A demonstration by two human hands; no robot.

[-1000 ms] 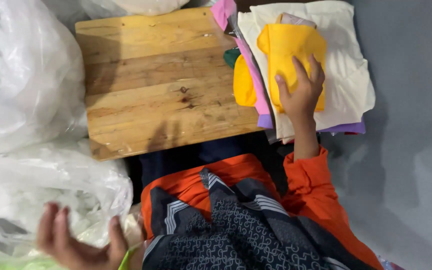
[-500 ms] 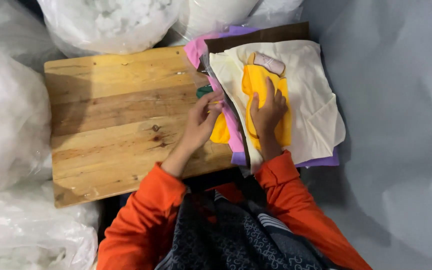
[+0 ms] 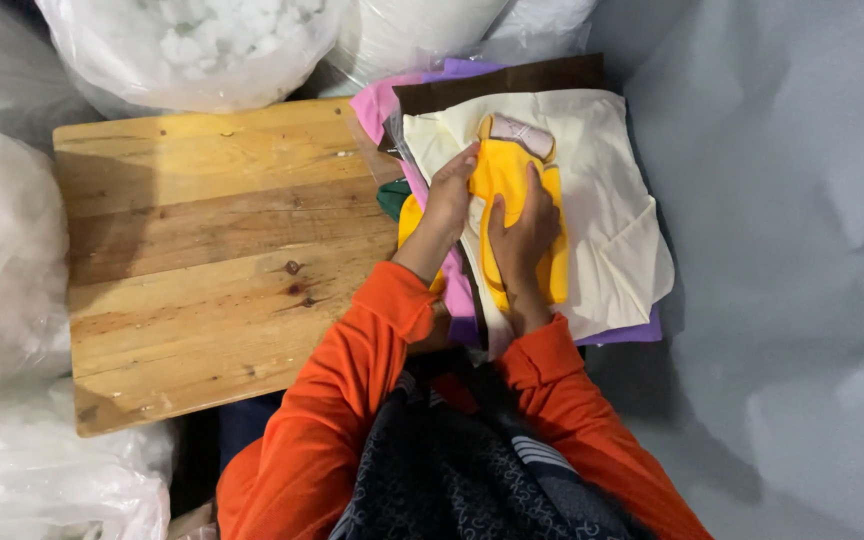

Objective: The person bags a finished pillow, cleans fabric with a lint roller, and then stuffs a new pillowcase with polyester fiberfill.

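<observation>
A yellow fabric piece [image 3: 512, 170] lies on top of a cream cloth [image 3: 602, 200], which heads a stack of pink, purple and brown cloths [image 3: 512, 75] at the right end of a wooden board [image 3: 202, 250]. My right hand [image 3: 522, 235] presses flat on the yellow piece, fingers spread. My left hand [image 3: 449, 195] rests at the yellow piece's left edge, fingertips touching the cream cloth. A small pale pink piece [image 3: 522, 135] sits at the yellow piece's far end. More yellow fabric and a bit of green fabric [image 3: 390, 200] peek out beneath my left wrist.
Clear plastic bags of white stuffing stand at the back [image 3: 192, 45], along the left [image 3: 2, 250] and at the lower left [image 3: 42, 480]. A grey sheet [image 3: 792, 250] covers the floor on the right. Orange sleeves and a dark patterned cloth fill the bottom.
My left hand left the plastic bag at the lower left, crossed over the board and now rests beside the yellow piece. My right hand stayed on the yellow piece.
</observation>
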